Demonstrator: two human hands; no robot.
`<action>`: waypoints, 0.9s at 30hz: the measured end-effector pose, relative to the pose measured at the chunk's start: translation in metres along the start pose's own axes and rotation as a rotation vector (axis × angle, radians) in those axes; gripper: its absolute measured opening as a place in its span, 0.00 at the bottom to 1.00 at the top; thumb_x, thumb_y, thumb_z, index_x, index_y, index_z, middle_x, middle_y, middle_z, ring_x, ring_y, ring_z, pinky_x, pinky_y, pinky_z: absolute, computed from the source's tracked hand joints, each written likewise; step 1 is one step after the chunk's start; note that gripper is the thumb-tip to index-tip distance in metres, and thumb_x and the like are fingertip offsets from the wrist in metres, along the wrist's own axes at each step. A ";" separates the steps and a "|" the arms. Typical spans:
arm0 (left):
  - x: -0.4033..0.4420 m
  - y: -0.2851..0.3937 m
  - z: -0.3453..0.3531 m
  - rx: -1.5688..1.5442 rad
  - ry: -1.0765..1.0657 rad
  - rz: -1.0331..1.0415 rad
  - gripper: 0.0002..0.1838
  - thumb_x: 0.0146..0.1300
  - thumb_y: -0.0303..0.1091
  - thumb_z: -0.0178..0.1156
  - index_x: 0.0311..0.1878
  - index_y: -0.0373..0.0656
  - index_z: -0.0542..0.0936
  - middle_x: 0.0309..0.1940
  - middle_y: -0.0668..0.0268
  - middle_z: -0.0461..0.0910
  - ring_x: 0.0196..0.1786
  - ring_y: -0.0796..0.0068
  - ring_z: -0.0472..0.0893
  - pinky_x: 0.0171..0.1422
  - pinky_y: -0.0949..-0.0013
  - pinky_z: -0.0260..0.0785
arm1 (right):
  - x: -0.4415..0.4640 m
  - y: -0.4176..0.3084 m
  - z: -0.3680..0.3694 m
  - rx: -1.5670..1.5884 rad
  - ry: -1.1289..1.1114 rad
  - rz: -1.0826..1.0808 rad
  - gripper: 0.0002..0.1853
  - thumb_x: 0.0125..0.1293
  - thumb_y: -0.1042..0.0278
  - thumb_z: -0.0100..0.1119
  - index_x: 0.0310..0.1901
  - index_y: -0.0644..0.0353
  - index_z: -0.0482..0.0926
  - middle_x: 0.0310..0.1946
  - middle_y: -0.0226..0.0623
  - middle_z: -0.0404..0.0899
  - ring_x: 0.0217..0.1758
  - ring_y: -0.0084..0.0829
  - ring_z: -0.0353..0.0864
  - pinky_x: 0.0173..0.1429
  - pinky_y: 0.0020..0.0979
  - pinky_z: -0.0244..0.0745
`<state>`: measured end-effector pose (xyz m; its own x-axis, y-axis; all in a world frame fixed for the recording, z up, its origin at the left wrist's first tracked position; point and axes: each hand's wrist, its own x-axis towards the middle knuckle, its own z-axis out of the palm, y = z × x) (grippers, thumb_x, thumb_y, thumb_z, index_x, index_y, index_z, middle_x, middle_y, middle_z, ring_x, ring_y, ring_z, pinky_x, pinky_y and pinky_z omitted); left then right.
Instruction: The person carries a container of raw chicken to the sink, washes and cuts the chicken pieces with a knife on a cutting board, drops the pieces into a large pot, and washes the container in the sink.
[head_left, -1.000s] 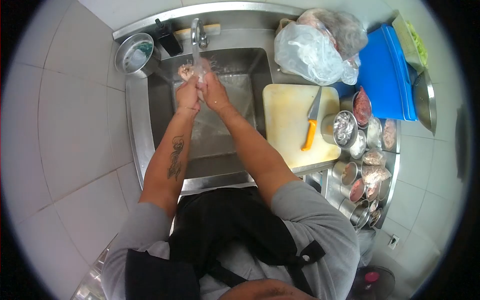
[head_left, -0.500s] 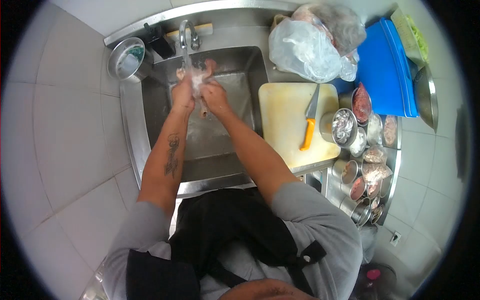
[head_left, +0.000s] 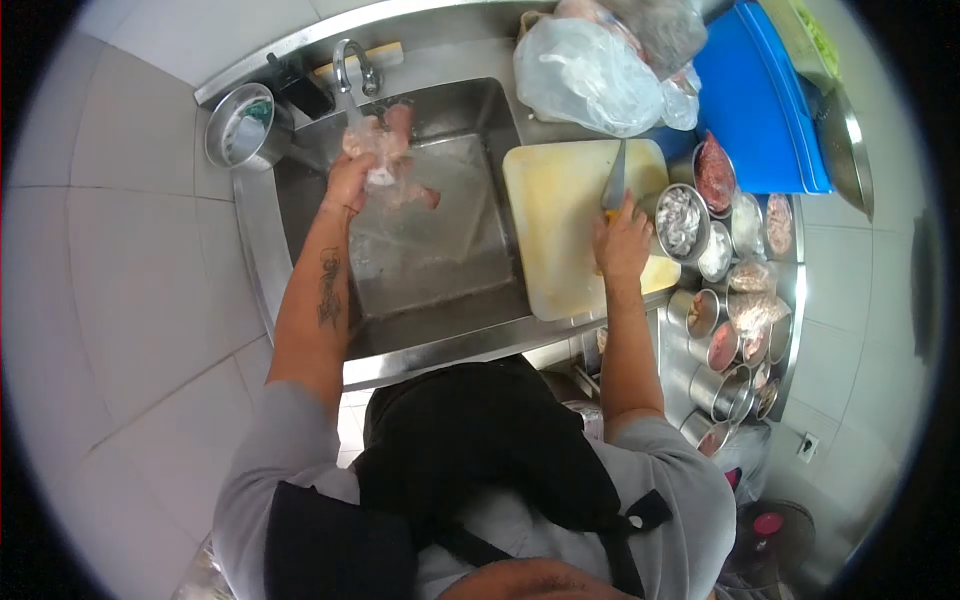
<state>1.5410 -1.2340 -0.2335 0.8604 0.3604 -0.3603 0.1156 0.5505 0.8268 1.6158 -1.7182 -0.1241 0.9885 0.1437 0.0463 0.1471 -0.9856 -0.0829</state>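
My left hand [head_left: 350,185] is closed on a pale pink piece of raw meat [head_left: 395,150] over the sink [head_left: 450,290]. Water from the curved faucet [head_left: 345,65] runs down onto the meat, whose ends stick out in several directions. My right hand [head_left: 622,240] lies over the cutting board [head_left: 550,220], its fingers around the orange handle of a knife [head_left: 616,180]. The blade rests on the board, pointing toward the back; most of the handle is hidden under the hand.
A metal pot [head_left: 240,130] stands at the sink's left corner. Plastic bags [head_left: 580,75] sit behind the board, beside a blue container [head_left: 755,110]. To the right, a metal cup [head_left: 680,220] touches the board area, near several metal containers [head_left: 718,390] of food.
My right hand has left the meat and moved right onto the knife handle. My left hand keeps the meat under the water. The view has shifted slightly.
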 end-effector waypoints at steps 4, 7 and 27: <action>-0.014 0.007 0.014 -0.027 -0.102 0.008 0.25 0.65 0.22 0.65 0.67 0.35 0.80 0.54 0.57 0.88 0.51 0.59 0.90 0.56 0.58 0.84 | -0.011 0.047 0.059 -0.007 -0.188 0.101 0.41 0.76 0.57 0.63 0.82 0.63 0.55 0.61 0.62 0.78 0.61 0.62 0.85 0.65 0.54 0.82; 0.015 0.004 0.006 0.216 0.120 -0.075 0.24 0.66 0.23 0.66 0.66 0.34 0.82 0.54 0.56 0.88 0.50 0.60 0.89 0.56 0.59 0.84 | -0.011 0.055 0.078 0.027 -0.163 0.156 0.33 0.78 0.57 0.59 0.76 0.63 0.59 0.54 0.63 0.84 0.54 0.64 0.88 0.58 0.56 0.85; -0.068 0.080 0.119 0.699 -0.266 0.389 0.21 0.72 0.23 0.64 0.68 0.41 0.83 0.60 0.68 0.86 0.61 0.76 0.83 0.69 0.70 0.74 | -0.156 0.055 -0.013 0.891 -0.281 0.499 0.17 0.71 0.58 0.70 0.51 0.61 0.77 0.31 0.43 0.86 0.36 0.38 0.89 0.44 0.41 0.83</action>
<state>1.5510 -1.3036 -0.0916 0.9806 0.1903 0.0468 -0.0078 -0.2006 0.9796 1.4694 -1.7964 -0.1228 0.8992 -0.1321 -0.4171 -0.4191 -0.5338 -0.7345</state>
